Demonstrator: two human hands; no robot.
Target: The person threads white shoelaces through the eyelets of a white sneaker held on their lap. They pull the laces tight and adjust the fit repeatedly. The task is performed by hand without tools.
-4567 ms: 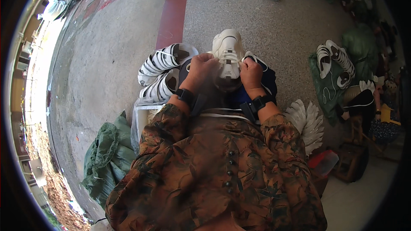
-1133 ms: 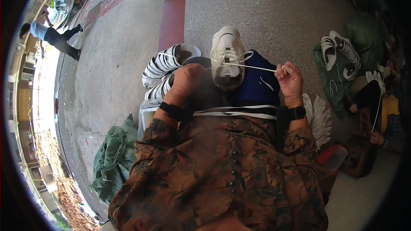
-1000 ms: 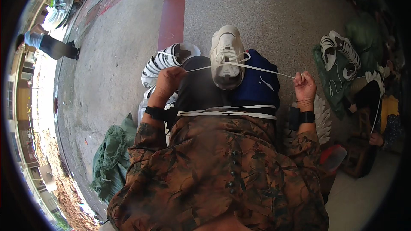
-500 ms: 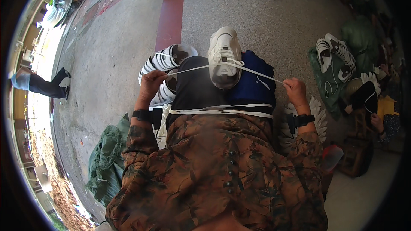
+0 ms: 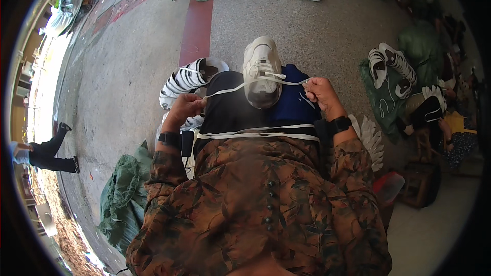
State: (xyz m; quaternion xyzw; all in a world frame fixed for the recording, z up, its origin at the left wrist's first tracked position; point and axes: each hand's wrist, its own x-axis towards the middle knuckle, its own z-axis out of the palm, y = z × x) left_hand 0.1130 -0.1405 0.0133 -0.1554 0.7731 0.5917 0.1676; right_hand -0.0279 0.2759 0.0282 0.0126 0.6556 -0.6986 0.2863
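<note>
A white lace-up sneaker (image 5: 262,56) rests between my knees, its toe pointing away and its dark opening toward me. My left hand (image 5: 188,106) pinches one end of its white shoelace (image 5: 225,91), left of the shoe. The other end is pinched in my right hand (image 5: 318,92), to the right over the blue cloth (image 5: 294,79). Between the hands the lace sags a little and crosses the shoe's laced throat. Several spare white laces (image 5: 255,132) lie across my lap.
Stacked black-and-white shoe uppers (image 5: 189,79) stand beside my left knee. Green sacks (image 5: 125,189) lie at left and at the far edge. More white shoes (image 5: 391,66) rest on green cloth at right, near a seated person (image 5: 450,138). Another person (image 5: 48,153) walks at far left.
My right hand has come inward and up toward the shoe, and the lace has gone from taut to slack. My left hand has dropped slightly. The walking person has moved nearer.
</note>
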